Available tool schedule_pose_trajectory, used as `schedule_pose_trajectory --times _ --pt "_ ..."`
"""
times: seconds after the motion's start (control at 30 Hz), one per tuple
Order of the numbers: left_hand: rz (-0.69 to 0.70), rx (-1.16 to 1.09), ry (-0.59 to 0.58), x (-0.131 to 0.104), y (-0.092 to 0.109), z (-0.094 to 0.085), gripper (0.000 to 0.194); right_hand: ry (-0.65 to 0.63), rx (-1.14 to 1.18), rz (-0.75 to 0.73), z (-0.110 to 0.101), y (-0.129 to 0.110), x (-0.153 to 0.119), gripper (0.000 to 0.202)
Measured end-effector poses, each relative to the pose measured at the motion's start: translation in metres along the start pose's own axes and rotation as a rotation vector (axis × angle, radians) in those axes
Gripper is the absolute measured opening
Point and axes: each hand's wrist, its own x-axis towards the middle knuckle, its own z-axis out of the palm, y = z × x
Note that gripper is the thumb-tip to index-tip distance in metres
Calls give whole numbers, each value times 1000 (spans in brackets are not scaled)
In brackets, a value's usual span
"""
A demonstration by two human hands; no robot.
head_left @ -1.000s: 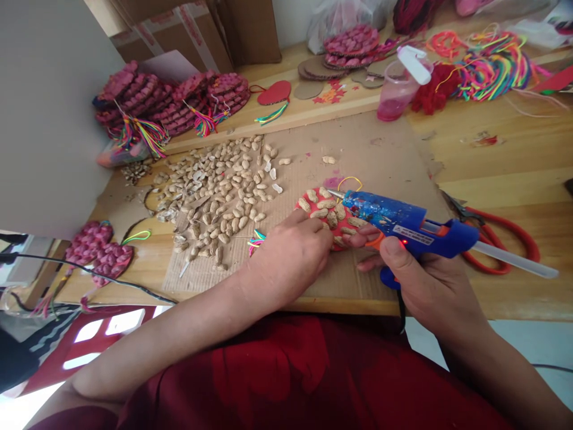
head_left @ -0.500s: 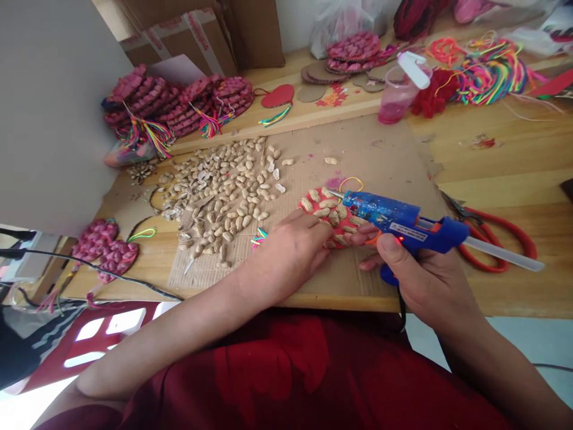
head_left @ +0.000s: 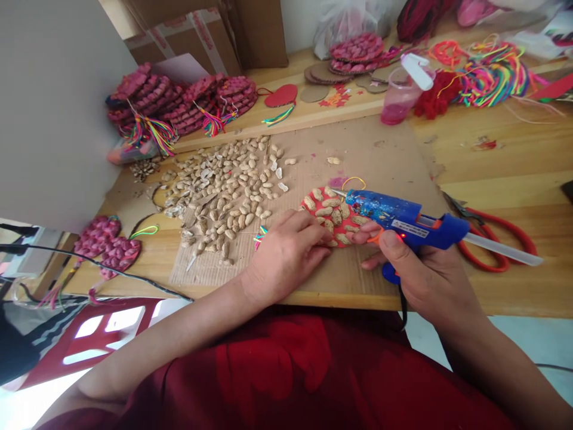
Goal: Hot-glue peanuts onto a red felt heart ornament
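A blue glue gun [head_left: 389, 215] is in my right hand [head_left: 425, 269], its fingers wrapped round the handle. The metal nozzle points left over the upper part of a red piece [head_left: 339, 234] covered with peanuts. A yellow loop sticks out at the top of this piece. My left hand [head_left: 289, 251] is at the piece's left edge, fingers bent and close together; their tips and anything between them are hidden. A small colourful tassel [head_left: 259, 236] shows beside that hand. Loose peanuts [head_left: 224, 191] lie heaped to the left on a cardboard sheet [head_left: 358, 143].
Red-handled scissors [head_left: 505, 239] lie right of the glue gun. Behind stand a pink cup [head_left: 396, 98], bright cords [head_left: 492, 74] and stacked pink pieces [head_left: 183, 107]. A black cable [head_left: 111, 272] crosses the left side. Two pink pieces [head_left: 107, 245] lie near it.
My left hand has drawn slightly left and down, showing more of the piece's left edge. The glue gun has barely moved. The whole view has shifted a little.
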Motion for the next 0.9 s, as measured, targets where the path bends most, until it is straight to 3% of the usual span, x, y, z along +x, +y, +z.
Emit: schedule_pose_trajectory --times 0.9 --pt "6 103 -46 5 -1 6 18 -16 31 -2 2 -3 1 24"
